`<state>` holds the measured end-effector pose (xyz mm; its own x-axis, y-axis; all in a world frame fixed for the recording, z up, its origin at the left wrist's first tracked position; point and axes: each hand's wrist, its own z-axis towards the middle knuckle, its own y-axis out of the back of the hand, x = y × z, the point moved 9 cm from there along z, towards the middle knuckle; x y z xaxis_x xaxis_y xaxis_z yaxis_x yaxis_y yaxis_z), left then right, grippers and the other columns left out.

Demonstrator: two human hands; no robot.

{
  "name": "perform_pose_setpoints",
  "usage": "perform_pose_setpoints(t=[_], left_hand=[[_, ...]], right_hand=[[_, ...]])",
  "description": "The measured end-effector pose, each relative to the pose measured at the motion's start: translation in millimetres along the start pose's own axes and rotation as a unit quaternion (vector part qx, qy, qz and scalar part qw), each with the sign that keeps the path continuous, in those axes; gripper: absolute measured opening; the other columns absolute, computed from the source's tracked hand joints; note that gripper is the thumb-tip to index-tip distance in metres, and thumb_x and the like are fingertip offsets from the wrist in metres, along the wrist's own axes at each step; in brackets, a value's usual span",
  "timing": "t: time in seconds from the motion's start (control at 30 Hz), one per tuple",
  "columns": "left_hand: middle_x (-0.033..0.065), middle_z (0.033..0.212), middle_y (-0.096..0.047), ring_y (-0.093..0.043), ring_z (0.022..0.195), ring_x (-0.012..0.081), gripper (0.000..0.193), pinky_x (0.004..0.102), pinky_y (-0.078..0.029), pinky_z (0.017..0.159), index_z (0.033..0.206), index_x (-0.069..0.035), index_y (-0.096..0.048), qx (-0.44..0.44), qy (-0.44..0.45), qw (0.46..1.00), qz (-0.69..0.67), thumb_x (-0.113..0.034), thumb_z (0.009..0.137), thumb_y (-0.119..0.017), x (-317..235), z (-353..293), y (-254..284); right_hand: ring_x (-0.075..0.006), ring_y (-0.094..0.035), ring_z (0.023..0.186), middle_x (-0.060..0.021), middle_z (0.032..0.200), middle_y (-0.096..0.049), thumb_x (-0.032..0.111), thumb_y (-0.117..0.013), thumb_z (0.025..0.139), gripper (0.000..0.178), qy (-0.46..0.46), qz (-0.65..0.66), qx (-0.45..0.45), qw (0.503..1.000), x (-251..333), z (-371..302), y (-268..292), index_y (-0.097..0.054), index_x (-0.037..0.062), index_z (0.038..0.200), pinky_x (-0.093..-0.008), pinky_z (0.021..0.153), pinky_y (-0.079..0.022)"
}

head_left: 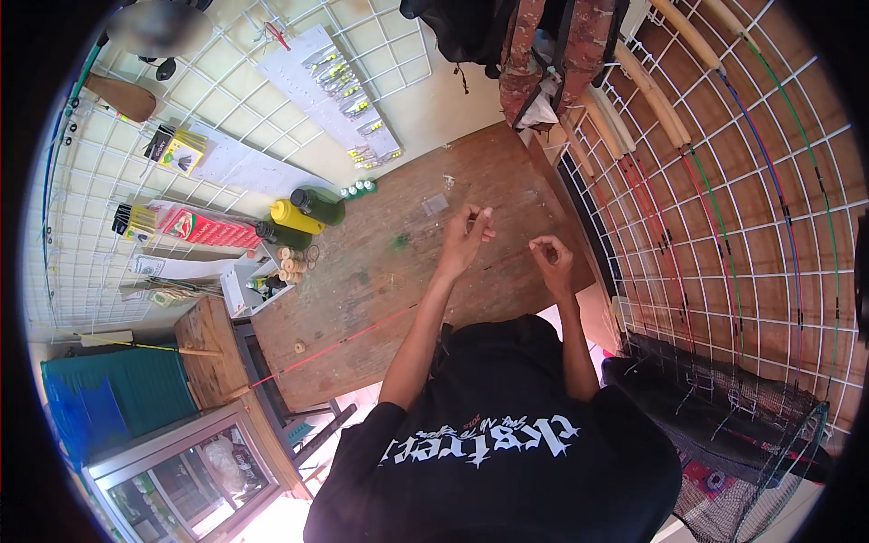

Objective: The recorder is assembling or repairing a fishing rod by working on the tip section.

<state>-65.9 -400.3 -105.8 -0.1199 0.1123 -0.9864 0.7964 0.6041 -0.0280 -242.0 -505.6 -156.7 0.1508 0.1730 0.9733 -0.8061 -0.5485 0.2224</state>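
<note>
My left hand [467, 241] is raised over the wooden table [362, 262], its fingers curled in toward the thumb. To its right, my right hand [553, 263] pinches thumb and index fingertip together. Anything held in either pinch is too small or thin to make out. A slim red rod [348, 337] runs slantwise across the table's near left part and passes behind my left forearm. Beyond my left hand lies a small clear flat packet [435, 204]. A green smudge [400, 242] marks the tabletop to the left of that hand.
Yellow bottle [297, 217], dark green bottle [322, 207] and a white box [246, 288] with cork-coloured rings [291, 264] line the left edge. Rods with pale handles [652, 95] hang on the right grid. A camouflage bag [552, 63] hangs at the back. A glass-fronted cabinet [195, 475] stands lower left.
</note>
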Motion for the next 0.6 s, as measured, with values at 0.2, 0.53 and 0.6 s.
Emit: perform_pose_setpoints(t=[0.2,0.53,0.6], left_hand=[[0.0065,0.083,-0.058,-0.059,0.071,0.0126,0.029,0.0255,-0.047,0.064,0.092,-0.001,-0.053,-0.015,-0.017,1.0,-0.012,-0.03,0.096,-0.051,-15,2,14],[0.0041,0.08,-0.061,-0.059,0.065,0.0101,0.027,0.0231,-0.044,0.058,0.091,-0.003,-0.053,-0.027,-0.02,0.999,0.001,-0.029,0.095,-0.052,-15,4,24],[0.0035,0.08,-0.059,-0.058,0.068,0.0101,0.027,0.0231,-0.044,0.061,0.092,-0.003,-0.053,-0.025,-0.009,1.0,-0.007,-0.03,0.096,-0.052,-17,2,24]], right_hand=[[-0.0039,-0.05,0.065,0.0044,0.074,-0.06,0.015,-0.067,0.083,0.01,-0.042,0.032,0.022,0.998,-14,2,2,-0.065,0.0057,0.085,-0.0204,0.059,-0.039],[-0.0074,-0.06,0.08,-0.0025,0.085,-0.066,0.014,-0.066,0.086,0.014,-0.128,0.193,0.066,0.971,-29,-3,-6,-0.064,0.0042,0.096,-0.0207,0.071,-0.043],[-0.0081,-0.06,0.082,-0.0027,0.086,-0.066,0.013,-0.067,0.085,0.016,-0.141,0.201,0.069,0.967,-26,-5,-7,-0.064,0.0041,0.097,-0.021,0.073,-0.043]])
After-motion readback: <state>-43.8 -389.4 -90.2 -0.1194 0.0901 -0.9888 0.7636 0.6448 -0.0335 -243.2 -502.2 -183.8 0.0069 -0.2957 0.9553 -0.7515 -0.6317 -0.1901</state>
